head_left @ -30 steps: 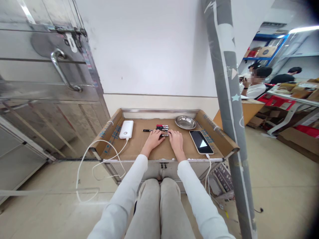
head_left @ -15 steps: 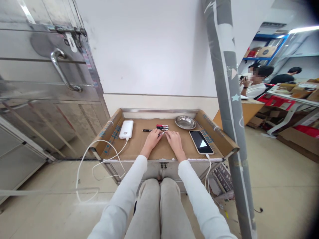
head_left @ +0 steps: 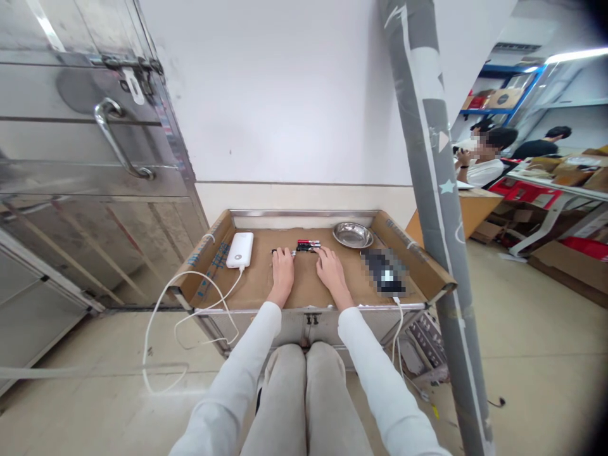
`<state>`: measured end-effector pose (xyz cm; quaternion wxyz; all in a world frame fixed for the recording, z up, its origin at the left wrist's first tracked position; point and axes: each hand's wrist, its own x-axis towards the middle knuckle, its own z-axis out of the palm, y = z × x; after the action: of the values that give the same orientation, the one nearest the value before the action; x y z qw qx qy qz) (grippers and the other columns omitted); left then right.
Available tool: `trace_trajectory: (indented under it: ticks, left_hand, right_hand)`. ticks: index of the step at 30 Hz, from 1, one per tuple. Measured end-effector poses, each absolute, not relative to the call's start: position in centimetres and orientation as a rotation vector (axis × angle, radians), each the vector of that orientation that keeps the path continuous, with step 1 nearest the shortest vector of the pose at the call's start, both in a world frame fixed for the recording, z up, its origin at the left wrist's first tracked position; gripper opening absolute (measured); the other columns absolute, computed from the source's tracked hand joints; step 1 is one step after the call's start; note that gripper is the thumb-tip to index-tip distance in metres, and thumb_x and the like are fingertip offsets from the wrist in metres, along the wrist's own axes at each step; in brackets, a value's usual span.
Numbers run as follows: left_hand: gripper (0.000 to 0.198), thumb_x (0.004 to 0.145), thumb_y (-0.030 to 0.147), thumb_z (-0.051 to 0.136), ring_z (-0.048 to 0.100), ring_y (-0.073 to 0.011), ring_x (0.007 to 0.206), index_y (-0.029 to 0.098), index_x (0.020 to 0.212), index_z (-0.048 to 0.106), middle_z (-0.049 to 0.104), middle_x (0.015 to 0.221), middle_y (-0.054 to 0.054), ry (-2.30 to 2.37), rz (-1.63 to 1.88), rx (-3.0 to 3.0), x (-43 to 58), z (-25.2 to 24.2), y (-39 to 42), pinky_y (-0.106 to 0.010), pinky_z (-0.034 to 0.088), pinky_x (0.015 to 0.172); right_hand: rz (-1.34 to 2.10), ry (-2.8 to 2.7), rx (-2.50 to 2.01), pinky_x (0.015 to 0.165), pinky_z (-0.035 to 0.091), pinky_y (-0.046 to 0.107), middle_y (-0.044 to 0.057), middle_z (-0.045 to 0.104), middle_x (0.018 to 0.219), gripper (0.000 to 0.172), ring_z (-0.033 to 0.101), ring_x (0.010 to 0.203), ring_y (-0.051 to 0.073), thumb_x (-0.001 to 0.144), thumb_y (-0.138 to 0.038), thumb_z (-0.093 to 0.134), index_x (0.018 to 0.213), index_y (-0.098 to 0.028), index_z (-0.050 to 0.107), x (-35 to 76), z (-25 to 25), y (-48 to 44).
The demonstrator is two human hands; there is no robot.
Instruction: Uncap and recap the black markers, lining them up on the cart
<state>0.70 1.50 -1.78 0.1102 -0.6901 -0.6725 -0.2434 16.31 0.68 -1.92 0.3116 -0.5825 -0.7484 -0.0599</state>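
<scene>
Lying palm down over the cardboard (head_left: 304, 288), the left hand (head_left: 283, 269) has its fingers pointing away from the body, held close together and slightly curled. They cover the middle of a pen (head_left: 293, 253); its dark end shows just past the fingers on the left, and its pale end pokes out on the right. Whether they grip the pen or only press on it, I cannot tell.

The right hand (head_left: 330, 269) is also palm down, angled inward, so that its fingertips lean to the left. The forefinger and thumb are at the right end of the small stack of pens (head_left: 308, 245), a red one at the far side and black ones nearer. The fingers are bent and only slightly spread; they seem to touch the black ends, but whether they hold any is too small to make out. The hands are apart, with bare cardboard between them and the stack just ahead.

Both wrists lie above the near edge of the cabinet (head_left: 291, 326). The forearms, in white sleeves (head_left: 237, 367), slant inward from either side of the knees (head_left: 287, 392), the elbows wider apart than the hands.

Left of the left hand is a power bank (head_left: 240, 250); right of the right hand, a phone (head_left: 384, 272), blurred, with a dish (head_left: 353, 235) behind it.
</scene>
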Motion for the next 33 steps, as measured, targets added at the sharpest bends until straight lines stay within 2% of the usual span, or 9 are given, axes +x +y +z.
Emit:
trace_trajectory:
  ticks: [10,13,23,29,33]
  left_hand:
    - [0.022,0.091,0.011,0.035,0.053,-0.0237,0.098,0.01,0.102,0.054,0.055,0.103,-0.015,-1.862,-0.826,-2.075,0.9,-1.8,2.4,-0.037,0.044,0.088]
    - [0.022,0.091,0.012,0.038,0.053,-0.0247,0.099,0.01,0.106,0.053,0.054,0.11,-0.016,-1.854,-0.857,-2.07,0.9,-1.7,2.5,-0.038,0.044,0.088]
    - [0.017,0.091,0.016,0.039,0.053,-0.0255,0.099,0.012,0.1,0.053,0.053,0.108,-0.016,-1.935,-0.922,-1.992,0.8,-1.8,2.7,-0.039,0.045,0.086]
    - [0.024,0.089,0.012,0.039,0.053,-0.0233,0.097,0.016,0.106,0.056,0.055,0.104,-0.011,-1.696,-0.85,-2.253,1.4,-1.5,2.7,-0.037,0.042,0.09]
    - [0.023,0.09,0.015,0.04,0.051,-0.0237,0.098,0.017,0.104,0.058,0.056,0.104,-0.011,-1.668,-0.793,-2.297,2.0,-1.4,2.9,-0.037,0.041,0.09]
  right_hand:
    - [-0.214,-2.014,-1.684,0.092,0.038,0.036,0.01,0.054,0.125,0.039,0.048,0.11,0.024,0.086,-0.012,0.042,0.122,-0.022,0.055,16.0,-1.4,1.0]
    - [-0.221,-2.02,-1.685,0.091,0.037,0.036,0.01,0.055,0.124,0.038,0.049,0.108,0.024,0.086,-0.012,0.043,0.12,-0.023,0.056,16.0,-1.3,1.2]
    - [-0.235,-2.016,-1.729,0.088,0.036,0.034,0.01,0.058,0.112,0.03,0.05,0.103,0.023,0.087,-0.012,0.042,0.11,-0.018,0.059,16.0,-1.2,1.1]
    - [-0.255,-2.01,-1.754,0.087,0.036,0.033,0.01,0.059,0.107,0.028,0.05,0.1,0.022,0.087,-0.013,0.042,0.109,-0.018,0.059,16.0,-1.3,1.3]
    - [-0.277,-2.006,-1.761,0.086,0.035,0.033,0.011,0.059,0.104,0.027,0.05,0.099,0.022,0.089,-0.015,0.041,0.109,-0.017,0.059,16.0,-1.6,1.6]
